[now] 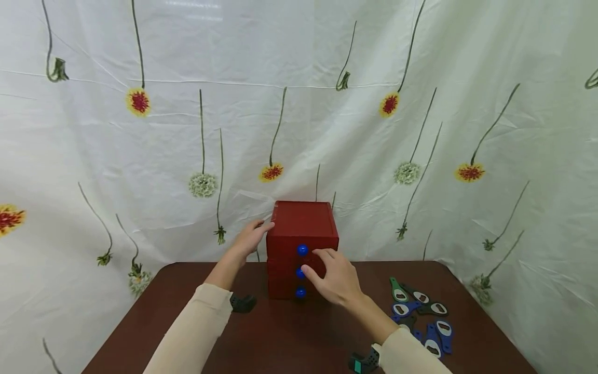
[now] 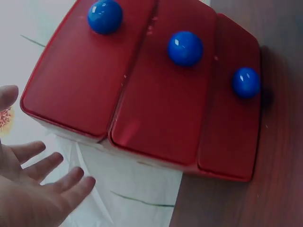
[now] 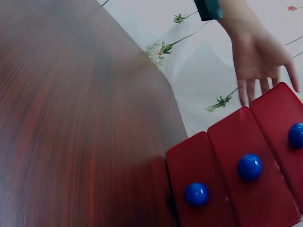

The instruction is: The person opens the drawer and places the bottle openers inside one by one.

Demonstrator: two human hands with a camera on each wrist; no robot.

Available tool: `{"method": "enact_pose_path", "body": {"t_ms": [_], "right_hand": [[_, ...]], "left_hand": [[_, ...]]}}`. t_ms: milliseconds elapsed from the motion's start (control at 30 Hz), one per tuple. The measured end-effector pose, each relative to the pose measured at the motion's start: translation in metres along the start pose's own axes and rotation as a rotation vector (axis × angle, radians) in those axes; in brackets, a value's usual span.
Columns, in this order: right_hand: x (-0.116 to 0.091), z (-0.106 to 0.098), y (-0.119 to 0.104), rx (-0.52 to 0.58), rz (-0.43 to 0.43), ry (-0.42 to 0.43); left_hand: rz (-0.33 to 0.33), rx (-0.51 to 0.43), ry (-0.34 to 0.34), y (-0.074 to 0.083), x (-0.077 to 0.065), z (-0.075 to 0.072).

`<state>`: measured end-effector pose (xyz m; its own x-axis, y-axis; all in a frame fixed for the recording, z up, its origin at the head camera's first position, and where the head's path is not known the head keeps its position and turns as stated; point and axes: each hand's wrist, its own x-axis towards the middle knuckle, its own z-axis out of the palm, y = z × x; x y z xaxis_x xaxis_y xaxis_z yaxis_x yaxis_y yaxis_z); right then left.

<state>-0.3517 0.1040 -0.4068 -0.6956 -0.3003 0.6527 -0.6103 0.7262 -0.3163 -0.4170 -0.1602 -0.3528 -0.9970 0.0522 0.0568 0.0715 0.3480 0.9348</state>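
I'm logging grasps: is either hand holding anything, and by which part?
Nothing appears to be held. The left hand is beside the red box; the right hand is in front of its blue knobs, pinching none.

The red box (image 2: 158, 94) slants across the upper middle, three blue knobs (image 2: 185, 48) stepping from upper left toward right. At lower left, the left hand (image 2: 33, 196) shows a slack grip, fingers spread, apparently off the box. White cloth (image 2: 142, 182) shows below; brown counter (image 2: 284, 151), right.
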Motion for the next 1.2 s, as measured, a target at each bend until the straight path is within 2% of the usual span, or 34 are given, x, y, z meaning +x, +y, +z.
{"method": "enact_pose_path", "body": {"t_ms": [133, 233, 367, 567, 767, 967, 1200], "right_hand": [[0.000, 0.012, -0.004, 0.020, 0.083, 0.036], [0.003, 0.021, -0.006, 0.034, 0.132, 0.059], [0.010, 0.036, -0.009, 0.085, 0.147, 0.138], [0.020, 0.060, -0.016, 0.201, 0.183, 0.287], [0.027, 0.078, -0.017, 0.241, 0.241, 0.456], [0.032, 0.086, -0.016, 0.264, 0.228, 0.473], [0.033, 0.087, -0.015, 0.281, 0.227, 0.469]], "left_hand": [[-0.038, -0.175, -0.045, 0.000, 0.005, 0.009], [-0.041, -0.245, -0.084, -0.003, 0.006, 0.012], [-0.022, -0.299, -0.112, -0.012, 0.010, 0.012], [0.009, -0.335, -0.123, -0.021, 0.011, 0.011], [0.027, -0.362, -0.129, -0.021, 0.008, 0.008], [0.016, -0.367, -0.118, -0.021, 0.008, 0.004], [-0.004, -0.363, -0.108, -0.019, 0.009, 0.003]]}}
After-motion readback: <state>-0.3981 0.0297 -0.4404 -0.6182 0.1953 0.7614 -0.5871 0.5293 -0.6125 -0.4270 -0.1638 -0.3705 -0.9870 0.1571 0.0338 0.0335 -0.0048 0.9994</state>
